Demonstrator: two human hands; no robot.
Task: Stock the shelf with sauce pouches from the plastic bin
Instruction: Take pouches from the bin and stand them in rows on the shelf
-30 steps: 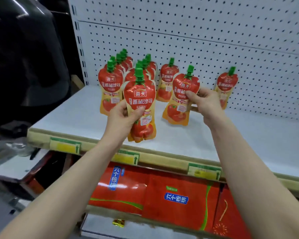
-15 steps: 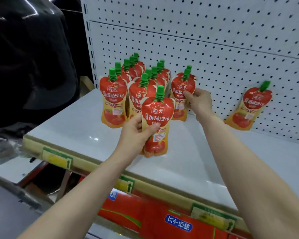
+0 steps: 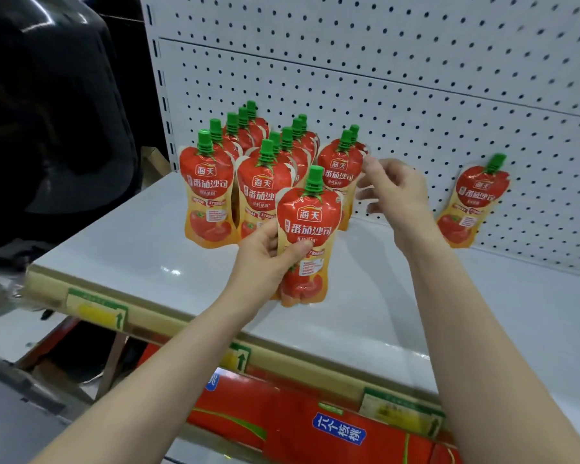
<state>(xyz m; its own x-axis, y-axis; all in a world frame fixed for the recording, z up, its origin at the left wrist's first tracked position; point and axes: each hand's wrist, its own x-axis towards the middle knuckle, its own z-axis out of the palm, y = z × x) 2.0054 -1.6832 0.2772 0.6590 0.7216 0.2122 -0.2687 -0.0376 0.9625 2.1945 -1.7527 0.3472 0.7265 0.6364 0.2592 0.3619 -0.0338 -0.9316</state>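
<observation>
My left hand (image 3: 265, 259) grips a red and yellow sauce pouch (image 3: 310, 229) with a green cap, holding it upright just above the white shelf (image 3: 141, 249). Behind it, several matching pouches (image 3: 258, 165) stand in rows against the pegboard. My right hand (image 3: 394, 192) hovers with loose fingers just right of the front pouch of the third row (image 3: 340, 165), holding nothing. One more pouch (image 3: 472, 202) leans alone against the pegboard at the right. The plastic bin is not in view.
A white pegboard back wall (image 3: 416, 78) rises behind the shelf. Price-tag holders (image 3: 94, 309) line the shelf's front edge. Red boxes (image 3: 298, 426) lie on the shelf below. A large black shiny object (image 3: 47, 105) fills the upper left.
My right hand has let go of the pouch it set in the third row and drawn back to the right. My left hand still holds its pouch, now closer to the rows.
</observation>
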